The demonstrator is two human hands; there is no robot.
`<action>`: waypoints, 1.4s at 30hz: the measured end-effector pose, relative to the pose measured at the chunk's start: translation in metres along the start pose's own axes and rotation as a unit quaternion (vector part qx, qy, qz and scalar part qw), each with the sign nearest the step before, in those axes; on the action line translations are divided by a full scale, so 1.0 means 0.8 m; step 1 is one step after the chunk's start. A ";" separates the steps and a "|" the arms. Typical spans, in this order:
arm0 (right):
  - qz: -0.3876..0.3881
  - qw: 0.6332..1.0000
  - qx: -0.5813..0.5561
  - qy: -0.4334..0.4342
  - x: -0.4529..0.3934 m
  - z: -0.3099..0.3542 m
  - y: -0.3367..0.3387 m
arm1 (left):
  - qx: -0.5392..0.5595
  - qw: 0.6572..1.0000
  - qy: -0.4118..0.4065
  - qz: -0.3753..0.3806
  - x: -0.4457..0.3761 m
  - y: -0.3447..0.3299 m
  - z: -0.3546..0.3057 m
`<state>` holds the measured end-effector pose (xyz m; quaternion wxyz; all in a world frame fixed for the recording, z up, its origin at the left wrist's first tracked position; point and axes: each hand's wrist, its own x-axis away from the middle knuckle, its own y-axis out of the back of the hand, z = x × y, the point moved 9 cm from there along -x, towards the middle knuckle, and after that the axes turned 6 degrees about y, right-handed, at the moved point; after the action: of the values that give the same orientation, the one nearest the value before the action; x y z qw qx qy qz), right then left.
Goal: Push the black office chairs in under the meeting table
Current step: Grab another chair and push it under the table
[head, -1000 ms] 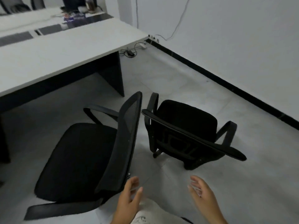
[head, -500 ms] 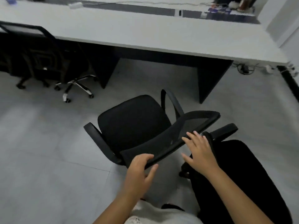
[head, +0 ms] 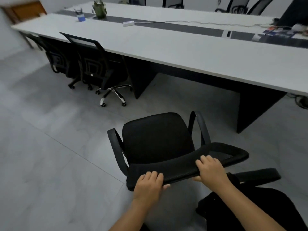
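Observation:
A black office chair [head: 156, 137] stands on the grey floor in front of me, its seat facing the long white meeting table [head: 191, 52]. My left hand [head: 148, 184] grips the top edge of its mesh backrest near the left end. My right hand [head: 210, 170] grips the same edge further right. A second black chair [head: 260, 205] sits close at my lower right, its armrest beside my right wrist. Two more black chairs [head: 93, 64] stand pushed in under the table at the left.
The table has dark slab legs [head: 255, 110] with a gap between them ahead of the held chair. On the tabletop lie a power strip [head: 128, 23], a plant [head: 100, 9] and a cup [head: 81, 15]. More chairs line the far side. Cables lie on the floor at right.
I have turned from the two chairs toward the table. Both hands rose from in front of me and closed on the backrest top of one chair.

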<state>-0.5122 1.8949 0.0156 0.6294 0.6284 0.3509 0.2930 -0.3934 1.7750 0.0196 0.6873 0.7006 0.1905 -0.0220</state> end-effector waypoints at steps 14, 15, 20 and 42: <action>-0.084 0.995 -0.043 0.009 -0.118 -0.005 -0.031 | -0.007 0.998 -0.049 0.023 -0.103 -0.016 0.201; -0.096 0.994 -0.045 0.008 -0.127 0.003 -0.033 | 0.004 0.998 -0.063 0.014 -0.110 -0.017 0.215; -0.118 0.992 -0.031 -0.020 -0.173 0.040 -0.043 | 0.036 0.992 -0.115 -0.027 -0.160 -0.026 0.282; -0.173 0.977 0.075 -0.104 -0.448 -0.041 -0.060 | 0.074 0.984 -0.141 -0.081 -0.485 -0.115 0.404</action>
<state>-0.7513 1.6219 -0.0049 0.6547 0.6306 0.4080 0.0855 -0.7053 1.3678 0.0275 0.6492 0.7220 0.1454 -0.1901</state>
